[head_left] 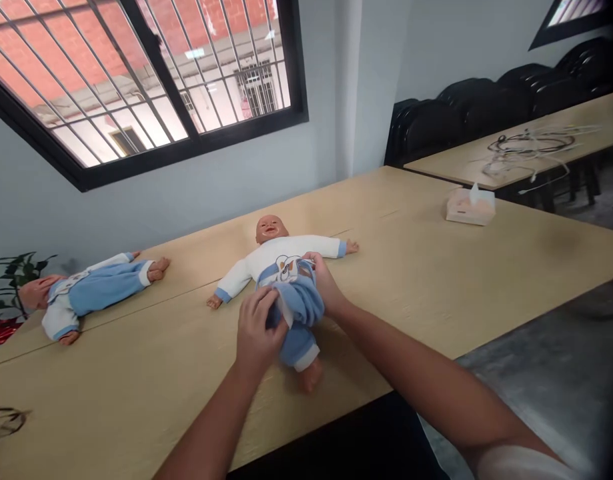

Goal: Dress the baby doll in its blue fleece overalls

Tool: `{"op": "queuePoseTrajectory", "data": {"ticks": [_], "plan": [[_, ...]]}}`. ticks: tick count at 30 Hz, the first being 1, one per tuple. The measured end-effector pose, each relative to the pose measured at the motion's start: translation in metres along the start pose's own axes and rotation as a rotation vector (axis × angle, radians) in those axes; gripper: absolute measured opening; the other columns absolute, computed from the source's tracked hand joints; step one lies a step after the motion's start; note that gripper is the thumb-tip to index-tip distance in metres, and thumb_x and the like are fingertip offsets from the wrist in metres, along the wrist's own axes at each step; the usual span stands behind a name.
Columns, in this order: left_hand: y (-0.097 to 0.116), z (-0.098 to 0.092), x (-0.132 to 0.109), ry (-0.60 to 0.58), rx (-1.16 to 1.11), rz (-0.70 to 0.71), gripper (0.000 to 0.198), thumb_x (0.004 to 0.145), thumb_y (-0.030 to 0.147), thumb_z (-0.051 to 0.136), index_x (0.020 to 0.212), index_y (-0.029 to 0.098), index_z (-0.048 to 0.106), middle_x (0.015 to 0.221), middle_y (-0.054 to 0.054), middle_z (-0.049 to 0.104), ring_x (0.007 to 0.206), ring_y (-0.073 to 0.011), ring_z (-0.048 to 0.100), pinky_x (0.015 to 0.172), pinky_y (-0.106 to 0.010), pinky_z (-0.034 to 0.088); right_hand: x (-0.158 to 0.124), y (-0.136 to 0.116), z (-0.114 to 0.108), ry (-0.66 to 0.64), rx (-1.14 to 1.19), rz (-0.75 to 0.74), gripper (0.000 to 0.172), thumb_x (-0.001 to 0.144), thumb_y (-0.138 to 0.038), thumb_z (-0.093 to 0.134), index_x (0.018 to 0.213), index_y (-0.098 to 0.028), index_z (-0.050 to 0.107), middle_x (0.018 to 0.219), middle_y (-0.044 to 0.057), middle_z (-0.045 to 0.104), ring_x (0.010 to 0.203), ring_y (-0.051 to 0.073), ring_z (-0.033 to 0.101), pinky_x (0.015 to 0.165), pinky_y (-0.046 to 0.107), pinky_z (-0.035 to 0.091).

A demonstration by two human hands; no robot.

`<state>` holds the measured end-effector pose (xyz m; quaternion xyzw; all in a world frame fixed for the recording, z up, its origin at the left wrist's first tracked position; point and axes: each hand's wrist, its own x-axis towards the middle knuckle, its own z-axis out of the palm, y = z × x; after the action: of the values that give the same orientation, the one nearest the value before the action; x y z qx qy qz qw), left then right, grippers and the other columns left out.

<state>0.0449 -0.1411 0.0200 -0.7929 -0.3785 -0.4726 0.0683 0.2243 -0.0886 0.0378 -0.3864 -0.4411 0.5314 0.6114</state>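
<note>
A baby doll (279,257) in a white top lies on its back on the wooden table (411,267), head toward the wall, arms spread. Its blue trousers (300,313) are bunched up around the waist and legs. My left hand (256,330) is closed on the bunched blue fabric at the doll's left side. My right hand (321,280) grips the waistband of the trousers at the doll's belly. One bare foot (310,379) of the doll sticks out near the table's front edge.
A second doll (91,290) in the same white and blue clothes lies at the far left. A tissue box (470,205) stands at the right. Cables (531,147) lie on another table behind, with black chairs (466,107) along the wall. A plant (11,280) is at the left edge.
</note>
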Motion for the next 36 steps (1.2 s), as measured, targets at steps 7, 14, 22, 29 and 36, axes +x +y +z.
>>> {"op": "queuePoseTrajectory", "data": {"ticks": [7, 14, 22, 29, 36], "plan": [[-0.011, -0.003, 0.001, 0.030, -0.117, -0.157, 0.048, 0.093, 0.029, 0.060, 0.139, 0.019, 0.055, 0.135, -0.016, 0.062, 0.125, -0.0292, 0.061, 0.104, -0.048, 0.052, 0.003, -0.011, -0.005, -0.223, -0.003, 0.044, 0.047, 0.079, -0.041, 0.077, 0.113, -0.026, 0.048, 0.090, -0.004, 0.058, 0.073, 0.014, 0.052, 0.066, 0.027, 0.041], [-0.005, -0.009, 0.009, -0.026, -0.229, -0.249, 0.051, 0.084, 0.025, 0.066, 0.133, 0.019, 0.055, 0.136, -0.015, 0.060, 0.127, -0.0287, 0.059, 0.098, -0.043, 0.056, 0.003, -0.009, -0.002, -0.285, 0.041, 0.042, 0.050, 0.071, -0.035, 0.087, 0.103, -0.025, 0.049, 0.086, -0.005, 0.054, 0.073, 0.013, 0.048, 0.065, 0.025, 0.040], [-0.006, -0.004, 0.007, -0.115, -0.197, -0.333, 0.072, 0.074, 0.023, 0.075, 0.142, 0.021, 0.048, 0.142, -0.014, 0.060, 0.128, -0.0306, 0.060, 0.099, -0.045, 0.055, -0.002, 0.005, 0.007, -0.203, 0.097, 0.052, 0.044, 0.073, -0.044, 0.085, 0.088, -0.024, 0.050, 0.079, -0.005, 0.049, 0.071, 0.013, 0.043, 0.066, 0.026, 0.040], [-0.003, -0.005, 0.008, 0.038, -0.097, -0.216, 0.058, 0.078, 0.027, 0.072, 0.133, 0.018, 0.053, 0.136, -0.015, 0.062, 0.131, -0.0310, 0.058, 0.111, -0.050, 0.048, -0.005, 0.007, 0.014, -0.204, 0.026, -0.060, 0.039, 0.075, -0.044, 0.084, 0.087, -0.025, 0.051, 0.082, -0.003, 0.050, 0.076, 0.016, 0.045, 0.070, 0.028, 0.043], [-0.010, -0.003, 0.009, 0.038, -0.069, -0.315, 0.035, 0.079, 0.025, 0.071, 0.110, 0.022, 0.057, 0.117, -0.008, 0.065, 0.114, -0.0266, 0.064, 0.103, -0.045, 0.052, -0.012, 0.007, 0.016, -0.269, -0.038, -0.078, 0.030, 0.082, -0.043, 0.077, 0.089, -0.025, 0.054, 0.086, -0.002, 0.054, 0.081, 0.016, 0.049, 0.077, 0.029, 0.044]]}}
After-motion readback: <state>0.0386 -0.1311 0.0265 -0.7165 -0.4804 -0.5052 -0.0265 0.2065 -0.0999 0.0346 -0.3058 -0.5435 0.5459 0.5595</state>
